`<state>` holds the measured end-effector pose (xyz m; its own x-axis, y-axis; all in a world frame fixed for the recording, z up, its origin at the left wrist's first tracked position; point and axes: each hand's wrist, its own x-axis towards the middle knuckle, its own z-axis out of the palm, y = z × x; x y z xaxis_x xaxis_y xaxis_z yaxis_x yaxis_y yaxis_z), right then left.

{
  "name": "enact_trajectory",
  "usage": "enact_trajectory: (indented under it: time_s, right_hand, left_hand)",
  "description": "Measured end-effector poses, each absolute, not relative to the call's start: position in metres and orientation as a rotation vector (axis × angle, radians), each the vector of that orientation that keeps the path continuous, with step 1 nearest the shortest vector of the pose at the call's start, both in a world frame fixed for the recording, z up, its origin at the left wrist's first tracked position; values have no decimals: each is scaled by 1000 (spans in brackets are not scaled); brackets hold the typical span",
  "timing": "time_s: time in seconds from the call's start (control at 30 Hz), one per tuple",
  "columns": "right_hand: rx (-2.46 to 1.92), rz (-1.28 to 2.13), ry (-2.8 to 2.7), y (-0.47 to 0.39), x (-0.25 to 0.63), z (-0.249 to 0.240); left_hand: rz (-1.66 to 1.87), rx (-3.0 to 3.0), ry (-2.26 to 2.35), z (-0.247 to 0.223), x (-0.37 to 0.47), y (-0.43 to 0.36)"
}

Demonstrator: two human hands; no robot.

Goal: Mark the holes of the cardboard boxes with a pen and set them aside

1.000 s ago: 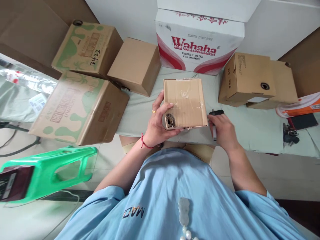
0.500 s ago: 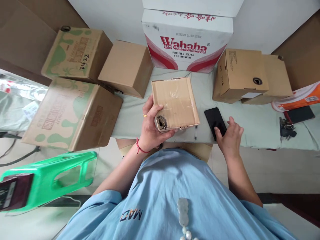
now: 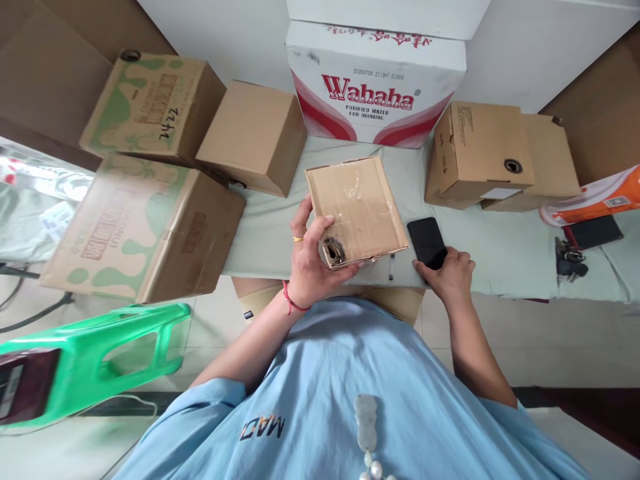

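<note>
In my left hand (image 3: 317,257) is a small cardboard box (image 3: 357,207), held by its near left corner with the thumb below and fingers on the side and top. A ragged, dark-edged hole shows in that corner, and clear tape shines on the top. My right hand (image 3: 450,273) grips the near end of a black smartphone (image 3: 427,240), thumb on one side and fingers on the other. The phone lies on the cloth-covered table, screen up. Between box and phone lies a thin pen-like stick (image 3: 392,267), partly hidden by the box.
A white Wahaba-style water carton (image 3: 375,87) printed "Wahaha" stands at the back. Cardboard boxes (image 3: 250,133) stand at left, more boxes (image 3: 487,143) at right. Keys (image 3: 570,260), a dark wallet-like item (image 3: 595,232) and an orange-white package (image 3: 595,200) lie far right. A green stool (image 3: 95,360) is lower left.
My right hand has moved left and closed around the near end of the phone. My left hand and the box have shifted slightly right, and the box has turned a little.
</note>
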<state>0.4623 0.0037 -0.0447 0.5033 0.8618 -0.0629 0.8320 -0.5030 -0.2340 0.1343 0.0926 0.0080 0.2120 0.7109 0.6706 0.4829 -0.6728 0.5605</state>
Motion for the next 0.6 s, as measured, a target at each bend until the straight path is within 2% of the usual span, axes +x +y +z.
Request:
enact_trajectory:
  time_s: [0.37, 0.6]
  right_hand:
    - [-2535, 553, -1210, -7, 466, -21]
    - [-2221, 377, -1276, -33, 471, 20]
  left_hand:
    - [1472, 2216, 1149, 8, 145, 85]
    - [1486, 2211, 1151, 8, 145, 85]
